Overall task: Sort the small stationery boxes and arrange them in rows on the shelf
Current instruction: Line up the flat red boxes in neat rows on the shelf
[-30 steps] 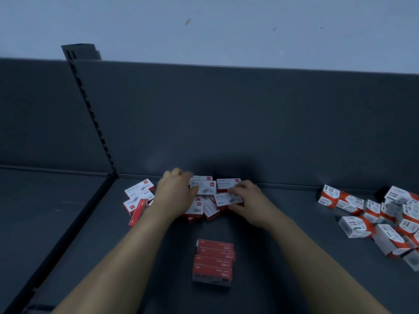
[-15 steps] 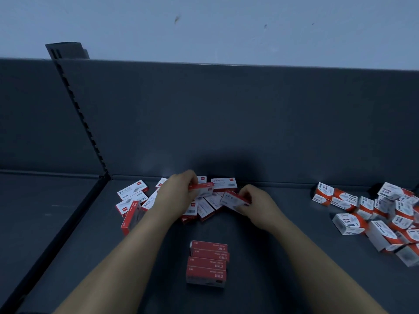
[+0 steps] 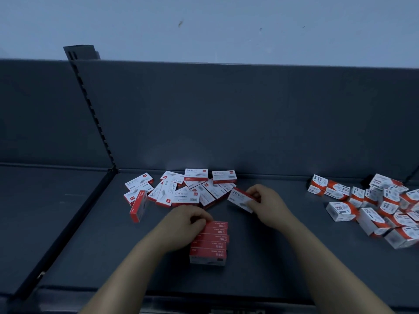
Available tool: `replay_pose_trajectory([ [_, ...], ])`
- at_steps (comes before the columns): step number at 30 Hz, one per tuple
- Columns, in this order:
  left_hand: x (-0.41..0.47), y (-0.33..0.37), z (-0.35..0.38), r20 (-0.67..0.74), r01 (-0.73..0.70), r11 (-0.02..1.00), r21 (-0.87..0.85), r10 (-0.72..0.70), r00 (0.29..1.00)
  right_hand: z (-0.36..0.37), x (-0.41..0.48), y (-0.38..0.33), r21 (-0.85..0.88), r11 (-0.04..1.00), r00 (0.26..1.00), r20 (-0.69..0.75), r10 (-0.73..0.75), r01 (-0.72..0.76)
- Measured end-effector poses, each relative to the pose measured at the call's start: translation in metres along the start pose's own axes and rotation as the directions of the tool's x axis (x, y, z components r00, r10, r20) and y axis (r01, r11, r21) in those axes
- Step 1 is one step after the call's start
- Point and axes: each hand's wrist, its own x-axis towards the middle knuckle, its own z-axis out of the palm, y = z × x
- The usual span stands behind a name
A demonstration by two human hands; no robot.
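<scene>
Hands have parted from the loose pile: the left hand (image 3: 188,219) now sits at the far end of the neat row of red cardboard staple boxes standing on edge (image 3: 209,242), its fingers closed on the rearmost box there, while the right hand (image 3: 264,201) pinches a single white-and-red staple box marked 24/6 (image 3: 241,198) just clear of the heap, tilted and off the dark grey metal shelf (image 3: 283,257). Half a second ago both hands were still buried in the jumbled heap of white-and-red staple boxes (image 3: 181,191), each taking hold of a box; a second ago they lay flat over it. Since then the left has drawn back toward the person and brought its box to the row, which reads as one box longer than before, and the right has lifted its pick out to the side. By my reading, the sorting proceeds one box per hand, and the right's box is probably next to join the row. Most of the heap remains untidy against the back panel (image 3: 226,121), with one box standing apart on edge at its left. The separate cluster of white-and-orange paper-clip boxes (image 3: 374,205) lies well apart to the right, untouched and in the same disorder as earlier.
</scene>
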Motion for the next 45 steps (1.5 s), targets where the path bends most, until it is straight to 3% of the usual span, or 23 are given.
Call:
replay_pose_trajectory([
  [4,-0.008,-0.003,0.007,-0.040,0.023,1.000,-0.005,-0.024,0.999,0.005,-0.011,-0.007,-0.040,0.997,0.995,0.082,-0.059,0.063],
  [9,-0.024,-0.004,0.015,-0.232,0.077,0.996,-0.048,-0.087,0.969,0.019,-0.025,-0.023,0.015,0.992,0.975,0.185,-0.124,0.123],
  [14,-0.039,-0.001,0.013,-0.320,0.127,0.992,-0.004,-0.122,0.940,0.025,-0.035,-0.040,0.048,0.993,0.956,0.271,-0.113,0.104],
  [19,-0.051,0.006,0.026,-0.207,0.067,0.987,-0.148,-0.097,0.974,0.034,-0.055,-0.049,0.142,0.990,0.970,0.234,-0.058,0.025],
  [23,-0.053,0.002,0.033,-0.068,0.110,0.994,0.020,-0.109,0.992,0.046,-0.081,-0.045,0.254,0.966,0.979,0.202,-0.007,-0.046],
  [27,-0.056,-0.003,0.042,0.023,0.125,0.992,0.021,-0.126,0.992,0.063,-0.097,-0.045,0.293,0.955,0.980,0.197,-0.011,-0.048],
  [45,-0.071,-0.015,0.043,-0.076,0.087,0.995,0.050,-0.083,0.994,0.068,-0.113,-0.035,0.125,0.991,0.990,0.120,-0.070,0.055],
])
